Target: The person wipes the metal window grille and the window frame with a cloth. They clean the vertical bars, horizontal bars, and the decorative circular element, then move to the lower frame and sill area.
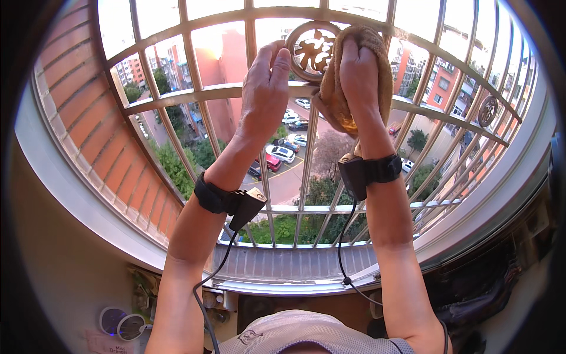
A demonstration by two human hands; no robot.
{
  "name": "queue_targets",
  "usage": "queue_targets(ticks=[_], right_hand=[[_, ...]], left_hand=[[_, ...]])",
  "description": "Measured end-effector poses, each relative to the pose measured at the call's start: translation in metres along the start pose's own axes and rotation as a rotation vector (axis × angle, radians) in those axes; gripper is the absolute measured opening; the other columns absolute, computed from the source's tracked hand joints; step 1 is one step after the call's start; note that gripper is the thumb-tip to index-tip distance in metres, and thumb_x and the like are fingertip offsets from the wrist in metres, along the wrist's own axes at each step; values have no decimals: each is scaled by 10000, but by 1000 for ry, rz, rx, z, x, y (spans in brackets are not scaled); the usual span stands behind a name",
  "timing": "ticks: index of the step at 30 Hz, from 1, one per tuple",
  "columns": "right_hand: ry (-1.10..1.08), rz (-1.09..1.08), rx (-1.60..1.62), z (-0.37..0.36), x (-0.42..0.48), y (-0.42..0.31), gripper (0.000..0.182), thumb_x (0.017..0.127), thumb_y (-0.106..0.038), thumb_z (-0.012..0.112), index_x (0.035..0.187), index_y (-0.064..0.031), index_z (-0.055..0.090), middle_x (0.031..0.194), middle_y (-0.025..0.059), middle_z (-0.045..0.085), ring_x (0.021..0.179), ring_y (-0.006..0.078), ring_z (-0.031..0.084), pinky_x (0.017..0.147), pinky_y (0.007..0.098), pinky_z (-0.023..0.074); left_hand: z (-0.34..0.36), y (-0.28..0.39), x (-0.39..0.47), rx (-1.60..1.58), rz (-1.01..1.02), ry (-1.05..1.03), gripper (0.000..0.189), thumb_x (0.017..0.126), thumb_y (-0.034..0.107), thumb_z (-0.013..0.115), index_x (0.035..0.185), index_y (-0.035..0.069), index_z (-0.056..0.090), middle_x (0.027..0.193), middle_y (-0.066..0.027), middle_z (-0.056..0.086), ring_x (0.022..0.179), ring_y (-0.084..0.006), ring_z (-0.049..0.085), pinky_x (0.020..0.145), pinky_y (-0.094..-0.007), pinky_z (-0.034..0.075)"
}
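A brown cloth [384, 66] is bunched under my right hand [360, 73], which presses it against the right side of a round metal ornament [311, 52] set in the window's metal security grille [225, 92]. The cloth hangs below the hand and covers part of the ornament's right edge. At the ornament's left rim is my left hand [266, 84], with its fingers raised and no object in it; whether the fingertips touch the rim cannot be told. Each wrist wears a black strap with a small boxy device and a cable.
The white window frame [305, 287] curves around the opening, with a tiled ledge [292, 263] beyond it. A brick wall [110, 146] stands at left. A second round ornament [487, 110] is in the grille at right. Parked cars and trees lie far below. Two round containers [131, 327] are at lower left.
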State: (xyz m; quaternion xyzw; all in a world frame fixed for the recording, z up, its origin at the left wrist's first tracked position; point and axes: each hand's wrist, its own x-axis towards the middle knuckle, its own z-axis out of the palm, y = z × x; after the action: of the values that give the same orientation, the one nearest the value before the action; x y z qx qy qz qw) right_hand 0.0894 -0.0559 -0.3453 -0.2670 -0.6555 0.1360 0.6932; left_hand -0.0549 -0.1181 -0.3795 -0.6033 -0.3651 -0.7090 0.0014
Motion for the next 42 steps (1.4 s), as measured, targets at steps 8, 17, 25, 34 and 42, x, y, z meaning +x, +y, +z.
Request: queue_targets(ticks=[8,17,25,34,42], right_hand=[[103,-426,-854,1,-10,31,366,992,-226,537,1174,90,574,1020,248,650,1014,369,651,883,366,539],[121,-338,-599,-8,-54,8,223,996,-174,549,1073,5,657,909,169,698,858,274,704,692,306,592],[-32,-676,-687,30,-95,-9,182,948,-191,603,979,-21,659,893,173,685,908,299,674,819,391,529],[-314,-414,-74,120,-28,-30,173,971,-136,536,1004,15,612,935,152,676,832,215,677,661,336,537],[-73,-542,-93,106,-86,7,169,994,-168,517,1037,-27,599,1084,160,638,1059,259,606,902,429,471]], left_hand=[[3,-4,1,-79,-41,0,381,1035,304,517,1220,-25,574,1115,-157,663,1028,-220,611,914,-356,471],[-30,2,-20,-198,-88,-27,285,1050,218,500,1138,-25,620,1052,-94,661,956,-164,654,869,-305,535],[-58,7,-16,39,-77,127,234,1020,200,563,1141,16,642,1027,-62,653,845,-129,631,713,-264,522],[-74,5,29,562,428,83,339,956,60,573,1292,16,580,1196,-160,618,1082,-303,639,936,-372,508],[-65,-28,-16,797,418,63,328,840,-2,605,1165,0,649,1090,-136,597,999,-332,592,817,-402,488]])
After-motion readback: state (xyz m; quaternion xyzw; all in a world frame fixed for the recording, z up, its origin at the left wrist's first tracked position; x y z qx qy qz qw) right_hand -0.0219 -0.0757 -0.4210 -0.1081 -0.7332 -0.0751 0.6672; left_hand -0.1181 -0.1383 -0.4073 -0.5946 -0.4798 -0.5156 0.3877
